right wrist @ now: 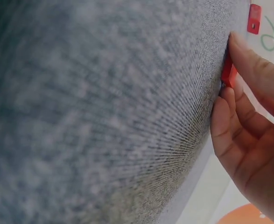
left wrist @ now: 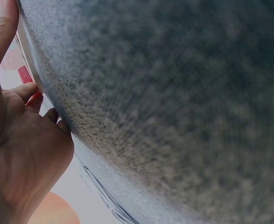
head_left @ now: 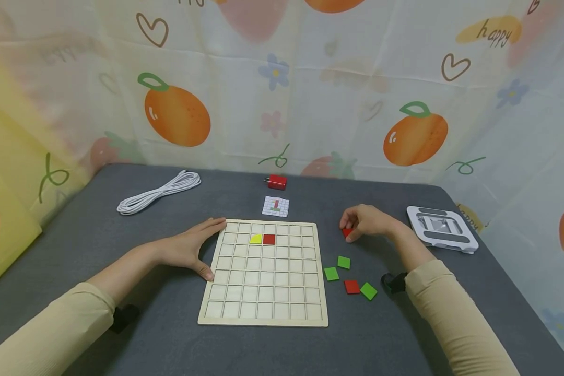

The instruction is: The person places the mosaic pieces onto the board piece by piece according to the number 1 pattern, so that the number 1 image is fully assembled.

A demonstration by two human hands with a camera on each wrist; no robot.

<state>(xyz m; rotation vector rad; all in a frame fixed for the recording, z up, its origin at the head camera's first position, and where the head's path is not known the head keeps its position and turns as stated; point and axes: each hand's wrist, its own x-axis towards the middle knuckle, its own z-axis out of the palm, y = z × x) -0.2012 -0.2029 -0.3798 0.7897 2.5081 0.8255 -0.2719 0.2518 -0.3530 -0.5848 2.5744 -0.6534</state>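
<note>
Right hand [head_left: 367,220]: thumb and fingers pinch the held tile, low at the table.
Held tile [head_left: 347,233]: red, between the right fingertips, beside the board's far right corner and apart from it; partly covered, so its long axis, if any, cannot be told.
Board from the right hand: to the left, about level with its far rows.
Nearer hand: the right; the left is across the board [head_left: 247,310].
Left hand [head_left: 183,249]: thumb spread from the fingers, touching the board's left edge and far left corner.
On the board: yellow tile [head_left: 256,238] and set red tile [head_left: 269,239], side by side, second row from the far edge.
Nearer the body: three green tiles [head_left: 331,273] and loose red tile [head_left: 351,286], right of the board.
Beyond the board: card [head_left: 275,206], then plug [head_left: 277,181].
Far left: cable [head_left: 160,192].
Far right: stand [head_left: 442,228].
</note>
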